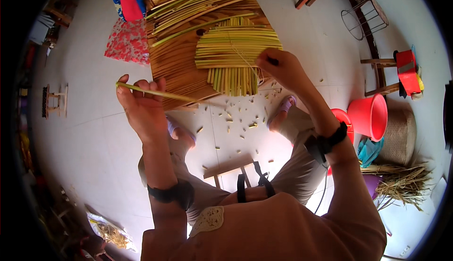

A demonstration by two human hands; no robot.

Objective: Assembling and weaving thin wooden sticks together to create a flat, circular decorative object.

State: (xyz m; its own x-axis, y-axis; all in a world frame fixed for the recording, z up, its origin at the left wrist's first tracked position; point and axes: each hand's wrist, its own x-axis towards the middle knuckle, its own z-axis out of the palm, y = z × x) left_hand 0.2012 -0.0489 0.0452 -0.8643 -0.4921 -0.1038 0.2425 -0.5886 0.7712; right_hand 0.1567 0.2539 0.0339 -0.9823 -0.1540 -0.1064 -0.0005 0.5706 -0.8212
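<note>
My left hand point(144, 112) is raised beside the near left corner of a wooden table point(172, 70), closed on a thin yellow-green stalk point(177, 96) that points right. On the table lies a flat piece made of stalks point(226, 51): a rounded layer of crosswise stalks over a block of lengthwise ones. Pale thread point(245, 63) trails across it and hangs off its right part. My right hand point(285, 70) is at that piece's right edge, its fingers curled together. Whether thread or anything else is pinched in them is hidden.
Several loose stalks point(188, 13) lie across the table's far side. Short cut bits point(230, 121) litter the floor between my feet. To the right stand a red bucket point(370, 117), a woven basket point(398, 136) and a straw bundle point(403, 183). A small wooden stool point(55, 101) is at left.
</note>
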